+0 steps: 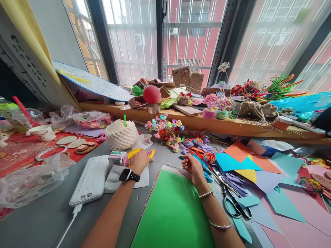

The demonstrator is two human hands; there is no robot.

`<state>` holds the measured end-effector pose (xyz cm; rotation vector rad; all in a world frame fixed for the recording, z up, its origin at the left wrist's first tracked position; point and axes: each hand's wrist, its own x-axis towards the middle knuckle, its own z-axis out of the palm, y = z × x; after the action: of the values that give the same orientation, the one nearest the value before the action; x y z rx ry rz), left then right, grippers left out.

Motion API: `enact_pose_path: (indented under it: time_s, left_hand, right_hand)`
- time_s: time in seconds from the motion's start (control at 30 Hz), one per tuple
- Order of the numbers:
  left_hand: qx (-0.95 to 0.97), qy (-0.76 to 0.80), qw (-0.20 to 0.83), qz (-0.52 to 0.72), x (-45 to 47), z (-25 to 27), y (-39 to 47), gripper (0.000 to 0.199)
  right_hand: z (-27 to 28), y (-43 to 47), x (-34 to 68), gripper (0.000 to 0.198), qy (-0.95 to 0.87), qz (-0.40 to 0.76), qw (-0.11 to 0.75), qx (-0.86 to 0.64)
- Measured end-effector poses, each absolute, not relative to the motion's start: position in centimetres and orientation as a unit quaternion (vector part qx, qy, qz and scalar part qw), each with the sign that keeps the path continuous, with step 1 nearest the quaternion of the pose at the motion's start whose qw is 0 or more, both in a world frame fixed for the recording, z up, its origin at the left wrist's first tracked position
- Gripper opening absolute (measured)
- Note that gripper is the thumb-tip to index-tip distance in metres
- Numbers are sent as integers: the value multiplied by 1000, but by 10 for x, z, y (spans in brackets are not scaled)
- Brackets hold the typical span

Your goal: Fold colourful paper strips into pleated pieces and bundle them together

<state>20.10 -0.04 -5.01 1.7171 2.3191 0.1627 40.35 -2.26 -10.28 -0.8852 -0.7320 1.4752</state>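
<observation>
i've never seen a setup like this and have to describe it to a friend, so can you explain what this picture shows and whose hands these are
There's no machine here: these are a person's own bare hands. The one picture comes from a camera worn on their head, looking forward and down.

The left hand, with a watch on its wrist, is on a yellow item. The right hand is curled near the far edge of a green sheet; I can't tell if it holds anything.

On the grey table are a power bank to the left, flowers further back, and scissors and coloured paper to the right.
</observation>
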Motion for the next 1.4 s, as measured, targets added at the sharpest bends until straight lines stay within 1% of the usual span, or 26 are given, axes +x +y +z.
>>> enact_pose_path:
  time_s: [0.07, 0.2, 0.33, 0.4, 0.43, 0.53, 0.63, 0.73, 0.9, 1.07, 1.17, 1.23, 1.33, 1.4]
  left_hand:
    - [581, 804, 117, 44, 201, -49, -2, 47]
    - [601, 791, 112, 27, 198, -53, 0, 35]
    - [633, 760, 108, 101, 198, -58, 6, 28]
    - [648, 729, 142, 171, 201, -56, 7, 26]
    - [654, 706, 176, 209, 205, -53, 7, 27]
    - [668, 598, 312, 315, 223, -44, 2, 30]
    - [671, 516, 400, 352, 245, -41, -4, 30]
    - [667, 492, 416, 374, 263, -53, -7, 30]
    - [670, 495, 389, 393, 276, -76, -9, 29]
    - [676, 467, 406, 401, 275, -78, -12, 19]
    - [663, 462, 426, 406, 273, -76, -13, 19]
    - [642, 460, 434, 433, 271, -73, -13, 19]
    - [573, 457, 476, 485, 264, -67, -11, 22]
    - [500, 440, 536, 519, 259, -63, -10, 25]
  right_hand:
    - [-103, -23, 403, 31, -317, 636, 590, -383]
    - [-101, -24, 402, 31, -341, 627, 584, -387]
    - [-101, -25, 398, 31, -423, 559, 581, -413]
    - [-103, -25, 397, 32, -462, 519, 575, -432]
    - [-104, -24, 396, 33, -475, 507, 570, -439]
    - [-106, -24, 395, 34, -493, 493, 561, -447]
    - [-103, -25, 394, 33, -499, 502, 572, -415]
    - [-100, -28, 395, 31, -519, 497, 581, -382]
    - [-103, -27, 397, 31, -541, 421, 582, -437]
    - [-108, -23, 399, 33, -527, 418, 588, -450]
    - [-107, -23, 398, 33, -539, 412, 583, -447]
    - [-103, -21, 400, 33, -550, 403, 571, -457]
    - [-92, -12, 412, 31, -580, 343, 537, -508]
    - [-81, -1, 426, 25, -630, 249, 491, -548]
